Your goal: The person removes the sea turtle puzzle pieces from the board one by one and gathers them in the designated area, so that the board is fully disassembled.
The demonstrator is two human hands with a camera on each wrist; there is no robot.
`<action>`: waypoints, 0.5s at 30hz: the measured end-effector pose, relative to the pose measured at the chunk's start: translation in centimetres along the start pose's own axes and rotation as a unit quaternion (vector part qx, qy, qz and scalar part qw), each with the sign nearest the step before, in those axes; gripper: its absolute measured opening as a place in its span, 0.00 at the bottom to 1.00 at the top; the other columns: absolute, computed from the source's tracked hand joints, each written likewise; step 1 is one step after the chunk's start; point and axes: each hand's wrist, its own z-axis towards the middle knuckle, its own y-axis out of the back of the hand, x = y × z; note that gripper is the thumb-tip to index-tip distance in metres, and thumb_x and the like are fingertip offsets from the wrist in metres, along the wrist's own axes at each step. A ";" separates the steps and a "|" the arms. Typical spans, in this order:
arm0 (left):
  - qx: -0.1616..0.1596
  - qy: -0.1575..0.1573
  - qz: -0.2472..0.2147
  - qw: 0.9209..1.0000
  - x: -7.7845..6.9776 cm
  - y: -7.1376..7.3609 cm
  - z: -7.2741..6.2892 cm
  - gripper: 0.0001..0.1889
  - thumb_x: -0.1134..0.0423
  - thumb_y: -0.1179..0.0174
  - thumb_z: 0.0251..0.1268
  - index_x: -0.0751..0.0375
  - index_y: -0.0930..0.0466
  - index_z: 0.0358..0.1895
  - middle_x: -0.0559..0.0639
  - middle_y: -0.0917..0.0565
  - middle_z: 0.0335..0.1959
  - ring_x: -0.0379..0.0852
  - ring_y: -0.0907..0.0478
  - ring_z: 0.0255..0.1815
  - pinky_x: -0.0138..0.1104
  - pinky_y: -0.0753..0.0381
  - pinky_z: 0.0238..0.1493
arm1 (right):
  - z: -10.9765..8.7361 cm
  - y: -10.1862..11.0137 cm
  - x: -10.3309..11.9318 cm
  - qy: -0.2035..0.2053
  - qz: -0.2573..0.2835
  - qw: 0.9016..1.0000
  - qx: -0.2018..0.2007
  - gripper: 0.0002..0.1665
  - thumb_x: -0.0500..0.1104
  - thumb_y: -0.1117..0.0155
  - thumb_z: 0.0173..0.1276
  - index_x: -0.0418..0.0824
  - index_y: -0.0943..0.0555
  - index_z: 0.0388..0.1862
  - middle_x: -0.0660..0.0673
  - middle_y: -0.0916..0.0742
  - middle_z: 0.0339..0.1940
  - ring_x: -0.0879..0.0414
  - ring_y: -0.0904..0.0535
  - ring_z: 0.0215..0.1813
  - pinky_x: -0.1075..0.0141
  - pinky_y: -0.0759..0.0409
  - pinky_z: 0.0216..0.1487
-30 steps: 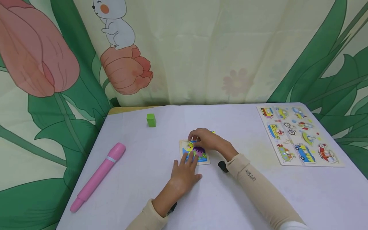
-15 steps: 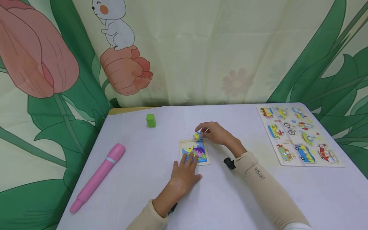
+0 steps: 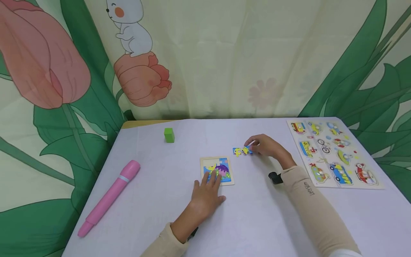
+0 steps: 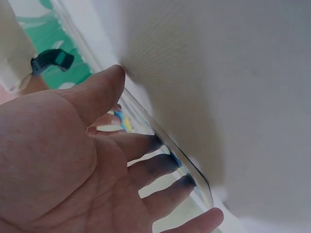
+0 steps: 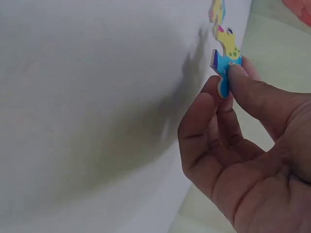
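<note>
In the head view my left hand (image 3: 205,200) rests its spread, fairly straight fingertips on the lower part of a small wooden jigsaw puzzle (image 3: 224,170). Purple, yellow and blue pieces sit in its frame, and a pale bare patch shows at its upper left. My right hand (image 3: 268,147), behind and to the right of the puzzle, pinches a blue and yellow jigsaw piece (image 5: 227,53) between thumb and fingers. Just left of it lies a second jigsaw piece (image 3: 237,152). The left wrist view shows the fingertips (image 4: 187,182) over the edge of the puzzle.
A large picture board (image 3: 335,153) with vehicle shapes lies at the right of the white table (image 3: 179,221). On the left is a pink stick-shaped thing (image 3: 110,196). A green block (image 3: 169,135) stands near the back edge, before a printed curtain (image 3: 218,60).
My right hand has lifted a jigsaw piece out of the puzzle and carried it up and right, beside the loose piece. The left hand has stayed in place.
</note>
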 end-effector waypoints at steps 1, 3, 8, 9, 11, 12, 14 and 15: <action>0.001 -0.001 0.001 1.000 0.0 0.0 0.0 0.39 0.42 0.41 0.73 0.57 0.38 0.80 0.54 0.38 0.80 0.55 0.42 0.80 0.55 0.31 0.69 | 0.0 -0.1 -0.1 -0.005 -0.002 1.000 0.001 0.14 0.33 0.41 0.77 0.36 0.15 0.57 0.37 0.15 0.48 0.49 0.21 0.40 0.61 0.22 0.42; 0.004 -0.001 0.003 1.000 -0.1 -0.1 0.0 0.39 0.41 0.41 0.74 0.57 0.39 0.80 0.54 0.39 0.81 0.55 0.43 0.80 0.55 0.31 0.69 | 0.1 -0.4 -0.3 -0.005 -0.008 1.000 -0.002 0.14 0.32 0.41 0.76 0.36 0.15 0.56 0.38 0.15 0.44 0.50 0.23 0.39 0.62 0.24 0.40; 0.005 -0.001 0.013 1.000 -0.2 -0.2 0.1 0.39 0.41 0.42 0.74 0.56 0.40 0.81 0.53 0.39 0.81 0.54 0.43 0.80 0.54 0.31 0.68 | 0.5 -0.8 -0.8 0.010 -0.035 0.999 -0.024 0.13 0.32 0.41 0.75 0.35 0.14 0.53 0.39 0.14 0.42 0.49 0.23 0.40 0.60 0.25 0.41; 0.004 0.000 0.014 1.000 -0.2 -0.2 0.1 0.39 0.41 0.42 0.74 0.55 0.40 0.81 0.53 0.39 0.81 0.54 0.43 0.80 0.54 0.31 0.68 | 0.5 -0.8 -0.8 0.011 -0.038 0.999 -0.028 0.13 0.31 0.41 0.74 0.35 0.13 0.52 0.38 0.14 0.43 0.48 0.23 0.41 0.58 0.25 0.42; 0.003 0.001 0.014 1.000 -0.2 -0.2 0.1 0.39 0.41 0.42 0.74 0.55 0.40 0.81 0.53 0.39 0.81 0.54 0.43 0.80 0.54 0.31 0.68 | 0.6 -1.0 -0.8 0.013 -0.040 0.998 -0.037 0.13 0.31 0.40 0.74 0.35 0.13 0.52 0.37 0.14 0.46 0.47 0.22 0.44 0.55 0.23 0.46; 0.003 0.001 0.014 1.000 -0.2 -0.2 0.1 0.39 0.41 0.41 0.74 0.55 0.40 0.81 0.53 0.39 0.81 0.54 0.43 0.80 0.54 0.31 0.68 | 0.6 -1.1 -0.7 0.013 -0.037 0.998 -0.042 0.12 0.31 0.39 0.74 0.35 0.13 0.51 0.36 0.14 0.47 0.46 0.22 0.46 0.54 0.23 0.48; 0.004 0.002 0.013 1.000 -0.2 -0.1 0.1 0.39 0.41 0.41 0.74 0.55 0.40 0.81 0.53 0.39 0.81 0.55 0.43 0.80 0.54 0.31 0.69 | 0.5 -1.3 -0.6 0.014 -0.032 0.998 -0.052 0.12 0.31 0.39 0.74 0.35 0.12 0.51 0.36 0.13 0.48 0.44 0.22 0.48 0.51 0.23 0.51; 0.005 0.003 0.012 1.000 -0.2 -0.1 0.1 0.39 0.41 0.41 0.74 0.55 0.40 0.81 0.53 0.39 0.81 0.55 0.43 0.80 0.54 0.31 0.69 | 0.5 -1.4 -0.6 0.017 -0.030 0.998 -0.057 0.12 0.31 0.39 0.73 0.35 0.12 0.50 0.36 0.13 0.48 0.44 0.22 0.48 0.51 0.23 0.51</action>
